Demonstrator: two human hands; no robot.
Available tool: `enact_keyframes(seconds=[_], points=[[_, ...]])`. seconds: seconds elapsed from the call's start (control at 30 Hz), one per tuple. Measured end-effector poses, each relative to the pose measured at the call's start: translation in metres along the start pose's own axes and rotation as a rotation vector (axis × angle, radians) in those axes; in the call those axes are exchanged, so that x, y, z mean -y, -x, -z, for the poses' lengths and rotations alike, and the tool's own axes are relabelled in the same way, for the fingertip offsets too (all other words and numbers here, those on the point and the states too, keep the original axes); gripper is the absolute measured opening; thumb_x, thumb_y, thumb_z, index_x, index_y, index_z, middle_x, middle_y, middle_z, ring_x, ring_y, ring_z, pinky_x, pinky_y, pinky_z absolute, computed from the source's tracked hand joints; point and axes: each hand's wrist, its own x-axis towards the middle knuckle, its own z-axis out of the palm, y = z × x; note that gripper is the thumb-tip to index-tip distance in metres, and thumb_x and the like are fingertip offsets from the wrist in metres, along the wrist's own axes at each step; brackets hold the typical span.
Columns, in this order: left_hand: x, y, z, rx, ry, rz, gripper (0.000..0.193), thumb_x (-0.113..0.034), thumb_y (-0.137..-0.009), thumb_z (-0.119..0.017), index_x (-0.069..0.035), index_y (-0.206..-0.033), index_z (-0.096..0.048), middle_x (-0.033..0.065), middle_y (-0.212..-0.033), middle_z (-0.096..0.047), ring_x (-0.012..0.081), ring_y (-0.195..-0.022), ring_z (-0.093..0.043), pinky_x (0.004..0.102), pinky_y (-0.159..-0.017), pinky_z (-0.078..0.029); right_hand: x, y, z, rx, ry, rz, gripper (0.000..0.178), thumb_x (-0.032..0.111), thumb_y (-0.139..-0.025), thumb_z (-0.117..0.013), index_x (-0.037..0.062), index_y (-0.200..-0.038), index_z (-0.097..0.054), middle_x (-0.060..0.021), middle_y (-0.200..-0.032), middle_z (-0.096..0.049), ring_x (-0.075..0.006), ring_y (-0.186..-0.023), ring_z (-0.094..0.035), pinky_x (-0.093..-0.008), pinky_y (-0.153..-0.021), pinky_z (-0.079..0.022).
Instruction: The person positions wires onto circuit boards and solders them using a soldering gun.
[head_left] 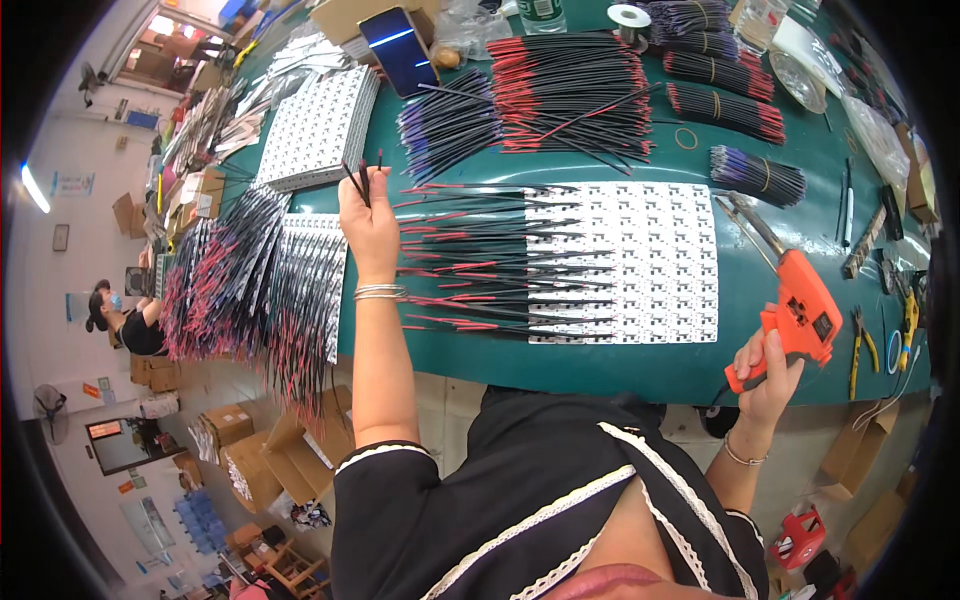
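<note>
My left hand (372, 235) is closed around several short black wires (362, 186), whose ends stick up above the fist. It is just left of a white circuit board panel (665, 265) lying flat on the green table. Rows of black wires with red ends (465, 268) run leftward from the panel's left part. At the right, my right hand (768, 372) grips the handle of an orange soldering gun (806, 305). The gun's metal tip (750, 222) points up and left, close to the panel's upper right corner.
A stack of white panels (318, 130) and wired panels (310, 290) lie at the left. Loose wires (575, 90), a phone (398, 50), bundled wires (758, 175) and a solder spool (628, 18) are at the back. Pliers (864, 355) lie right. A person (135, 320) is far left.
</note>
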Motion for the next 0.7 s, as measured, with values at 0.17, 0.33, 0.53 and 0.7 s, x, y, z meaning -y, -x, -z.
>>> enact_keyframes(seconds=[0.17,0.33,0.53,0.7], points=[[-0.064,-0.01,-0.025,0.353,-0.112,-0.046,0.015,-0.011,-0.084,-0.056,0.002,-0.093,-0.057,0.0063,-0.084,-0.062,0.0088,-0.069,-0.054,0.0213,-0.065,-0.042,-0.004,-0.007,-0.01,0.026,-0.031,-0.066,0.033,0.011,-0.084,-0.047,-0.0066,-0.111,-0.042,-0.0029,-0.057,-0.041,-0.0082,-0.041,-0.037,-0.0203,-0.039,-0.032],[-0.109,0.011,-0.069,0.736,-0.061,-0.137,0.011,-0.002,-0.073,-0.062,0.001,-0.083,-0.059,0.0066,-0.075,-0.059,0.0158,-0.067,-0.056,0.0266,-0.063,-0.044,-0.009,-0.009,-0.015,0.037,-0.04,-0.184,0.032,0.01,-0.084,-0.048,-0.0064,-0.111,-0.041,-0.0029,-0.056,-0.041,-0.0088,-0.04,-0.039,-0.0209,-0.039,-0.033],[-0.105,0.037,-0.107,0.998,-0.15,-0.189,0.014,-0.01,-0.075,-0.061,0.003,-0.08,-0.057,0.0166,-0.073,-0.057,0.0347,-0.068,-0.054,0.0376,-0.06,-0.042,-0.02,-0.003,-0.013,0.157,0.036,-0.269,0.023,0.01,-0.084,-0.049,-0.0053,-0.101,-0.044,-0.0035,-0.053,-0.045,-0.0092,-0.04,-0.042,-0.0224,-0.038,-0.035],[-0.087,0.055,-0.121,0.931,-0.122,-0.171,0.014,-0.01,-0.07,-0.064,0.001,-0.077,-0.061,0.0112,-0.068,-0.059,0.0182,-0.056,-0.054,0.0271,-0.052,-0.041,-0.025,0.001,-0.015,0.187,0.058,-0.332,0.015,0.011,-0.084,-0.051,-0.0012,-0.092,-0.046,-0.0026,-0.051,-0.047,-0.0089,-0.04,-0.044,-0.0217,-0.038,-0.037]])
